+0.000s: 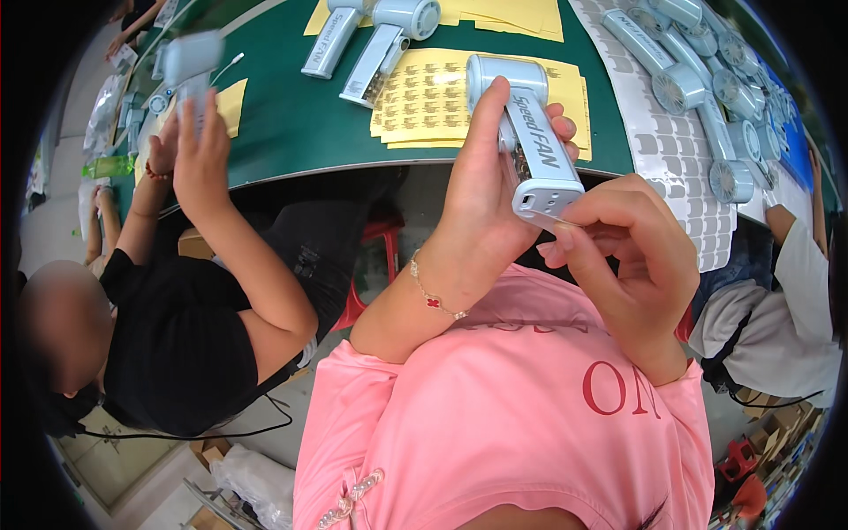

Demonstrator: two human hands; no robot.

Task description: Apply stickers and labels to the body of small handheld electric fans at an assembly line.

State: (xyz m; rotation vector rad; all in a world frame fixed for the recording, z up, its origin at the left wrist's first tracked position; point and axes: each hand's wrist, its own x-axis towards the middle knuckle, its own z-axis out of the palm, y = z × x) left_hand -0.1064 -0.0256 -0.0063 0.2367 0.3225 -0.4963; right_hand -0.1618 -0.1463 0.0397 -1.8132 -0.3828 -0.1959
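A pale blue handheld fan point(541, 146) lies in my left hand point(481, 199), its round head pointing away and its handle end toward me. My left thumb runs along one side, and the fingertips wrap round the other. At the handle's near end, where small holes show, my right hand point(640, 256) pinches with thumb and index finger. A thin see-through edge shows by those fingertips, but what they grip is too small to make out. Beneath the fan's head lie yellow sticker sheets point(424, 93) with rows of small printed labels.
Two more fans point(380, 53) lie beyond the sheets on the green table point(274, 88). Several fans point(707, 79) are heaped at the right on a sheet of grey stickers point(680, 190). At my left, a co-worker in black point(194, 336) holds up a blurred fan point(192, 62).
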